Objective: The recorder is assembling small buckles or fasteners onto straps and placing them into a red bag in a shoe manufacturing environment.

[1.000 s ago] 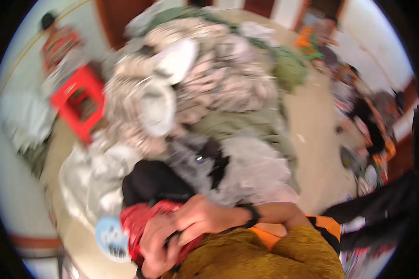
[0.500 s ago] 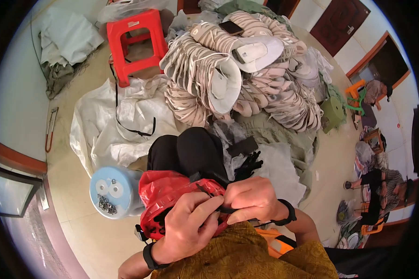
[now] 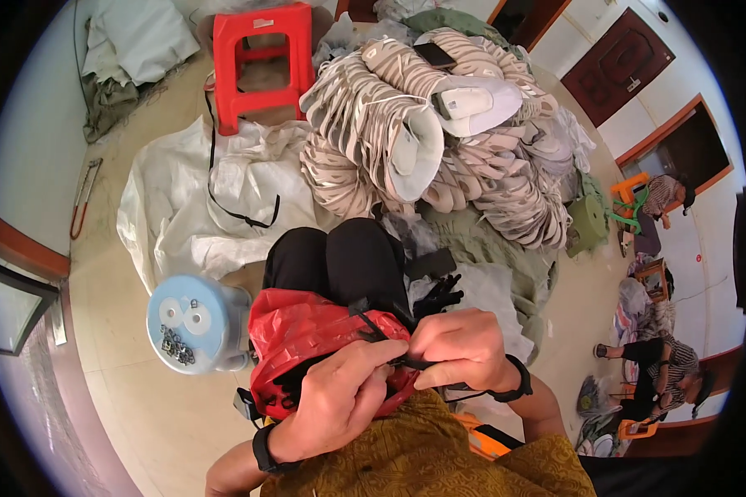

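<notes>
My left hand point(image 3: 340, 398) and right hand point(image 3: 464, 352) meet over the red bag point(image 3: 307, 335) in my lap, just as they did half a second ago; the fingers of both are curled in and pinching a thin black strap point(image 3: 406, 362) between them, right thumb and forefinger closed on it, left fingers bent against the bag's edge; what the strap joins to I cannot tell. The bag sits on my black-clad knees point(image 3: 340, 257), in much the same place as before. A second ago the view swung and blurred, with the right hand lying flatter across the bag; now it is steady and the hands are closer together. The blue stool point(image 3: 195, 323) with small metal rings on its top stands just left of the bag; the white sack point(image 3: 215, 199) lies beyond my knees; the pile of shoe uppers point(image 3: 423, 141) and the red stool point(image 3: 261, 58) lie farther off.
</notes>
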Demonstrator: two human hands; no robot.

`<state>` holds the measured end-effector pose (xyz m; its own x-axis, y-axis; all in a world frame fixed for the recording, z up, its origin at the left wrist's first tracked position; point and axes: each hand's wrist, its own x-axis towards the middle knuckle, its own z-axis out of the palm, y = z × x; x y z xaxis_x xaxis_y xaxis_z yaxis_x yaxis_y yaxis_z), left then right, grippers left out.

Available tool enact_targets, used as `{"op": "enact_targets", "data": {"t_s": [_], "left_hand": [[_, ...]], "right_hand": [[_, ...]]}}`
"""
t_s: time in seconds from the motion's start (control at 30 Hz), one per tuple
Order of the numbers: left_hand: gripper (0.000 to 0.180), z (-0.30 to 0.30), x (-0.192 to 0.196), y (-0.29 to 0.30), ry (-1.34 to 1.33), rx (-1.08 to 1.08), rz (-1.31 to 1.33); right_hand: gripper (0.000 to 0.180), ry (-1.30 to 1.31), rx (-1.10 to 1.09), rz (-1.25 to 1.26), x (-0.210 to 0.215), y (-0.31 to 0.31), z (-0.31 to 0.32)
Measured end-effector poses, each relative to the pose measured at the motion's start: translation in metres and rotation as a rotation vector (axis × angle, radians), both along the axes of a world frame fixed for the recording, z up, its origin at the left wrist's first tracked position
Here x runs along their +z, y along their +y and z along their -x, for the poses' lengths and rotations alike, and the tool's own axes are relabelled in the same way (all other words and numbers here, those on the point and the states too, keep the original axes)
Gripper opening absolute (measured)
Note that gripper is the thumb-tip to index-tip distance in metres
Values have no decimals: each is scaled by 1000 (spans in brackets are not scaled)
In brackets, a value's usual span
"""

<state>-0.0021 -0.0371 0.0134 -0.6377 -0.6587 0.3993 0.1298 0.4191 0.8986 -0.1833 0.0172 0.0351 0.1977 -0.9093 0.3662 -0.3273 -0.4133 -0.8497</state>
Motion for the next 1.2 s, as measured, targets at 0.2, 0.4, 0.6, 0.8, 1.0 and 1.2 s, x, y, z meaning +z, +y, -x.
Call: {"op": "enact_targets", "data": {"t_s": [0.2, 0.4, 0.6, 0.8, 1.0, 1.2], "left_hand": [[25, 0, 2, 10, -100, 88, -95], [25, 4, 2, 5, -74, 90, -15], [24, 4, -9, 5, 70, -66, -447], [24, 0, -12, -3, 236, -363, -828], [26, -2, -21, -15, 368, -535, -1032], [28, -9, -29, -25, 412, -522, -999]], "right_hand": [[29, 124, -37, 24, 5, 1, -6], [30, 169, -4, 8, 7, 1, -5], [27, -87, 17, -167, 4, 0, -3], [26, -284, 33, -312, 2, -2, -3], [24, -370, 110, -439, -2, -15, 0], [26, -505, 156, -489, -12, -36, -3]]}}
